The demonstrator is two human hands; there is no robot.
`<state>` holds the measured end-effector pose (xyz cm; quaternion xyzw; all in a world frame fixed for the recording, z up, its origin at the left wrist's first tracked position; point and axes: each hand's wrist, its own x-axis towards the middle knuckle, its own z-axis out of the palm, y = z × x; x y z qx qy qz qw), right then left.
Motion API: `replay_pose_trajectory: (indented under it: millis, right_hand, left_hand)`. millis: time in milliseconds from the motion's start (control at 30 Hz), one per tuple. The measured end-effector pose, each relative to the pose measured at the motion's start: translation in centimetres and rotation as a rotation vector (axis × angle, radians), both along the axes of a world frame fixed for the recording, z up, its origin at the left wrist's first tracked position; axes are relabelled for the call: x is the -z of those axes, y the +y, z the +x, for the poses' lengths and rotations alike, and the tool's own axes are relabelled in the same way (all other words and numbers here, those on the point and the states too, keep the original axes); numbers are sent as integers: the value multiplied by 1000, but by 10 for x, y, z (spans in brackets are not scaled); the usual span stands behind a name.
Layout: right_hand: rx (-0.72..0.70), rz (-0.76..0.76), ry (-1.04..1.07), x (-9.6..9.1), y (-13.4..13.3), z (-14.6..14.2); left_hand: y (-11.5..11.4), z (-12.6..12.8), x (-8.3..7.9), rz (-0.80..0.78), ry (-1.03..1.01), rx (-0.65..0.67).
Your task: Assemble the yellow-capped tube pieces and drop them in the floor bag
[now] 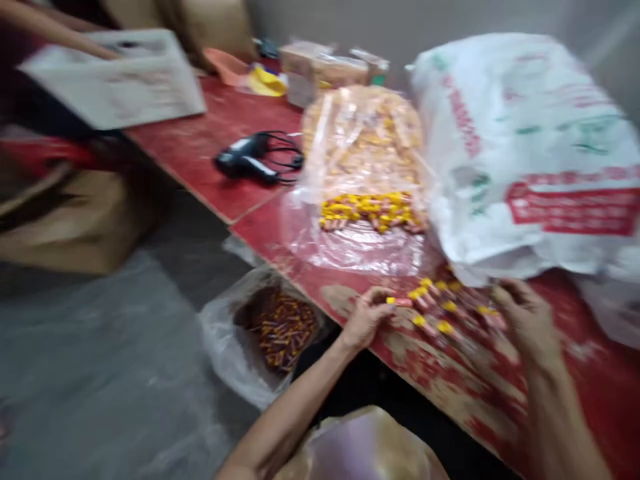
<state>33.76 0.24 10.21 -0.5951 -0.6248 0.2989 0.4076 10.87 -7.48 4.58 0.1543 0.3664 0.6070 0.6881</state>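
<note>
Between the thumb and fingers of my left hand (367,317) is a small pink tube with a yellow cap (401,303). Several similar yellow-capped pieces (445,327) lie loose on the red table (500,400) between my hands. My right hand (527,323) is at the right end of this pile, just below the lower edge of a large white sack (530,133). Its fingers are curled and blurred, and what they hold, if anything, is hidden. Behind the pile lies a clear plastic bag (370,147) full of yellow-and-pink pieces, its mouth towards me.
Below the table edge stands a plastic-lined container (225,353) of small tubes. A black corded device (255,159) lies farther back, near small packs (300,73). At far left, another person's arm (70,37) reaches into a white crate (145,93). A cardboard box (90,227) is below.
</note>
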Motion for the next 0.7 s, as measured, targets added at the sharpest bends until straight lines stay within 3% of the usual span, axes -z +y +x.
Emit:
replay_pose_trajectory:
  millis: [67,133,233,433,567,700]
  right_hand:
    - [-34,-82,230,5,-27,8]
    - [-86,-142,424,12,-46,-1]
    - [-153,-164,497,18,-65,-21]
    - [-266,-162,289,22,-81,-31]
    - [-322,6,-124,31,-85,-31]
    - [-345,149,-196,43,-93,-35]
  left_hand:
    - [1,7,-3,9,32,55]
    - [-3,16,-6,27,75,94]
    - [-10,27,-9,48,131,93]
    - [-20,37,-5,93,201,24]
    - [-29,41,-1,52,301,-5]
    - [-39,40,4,52,400,15]
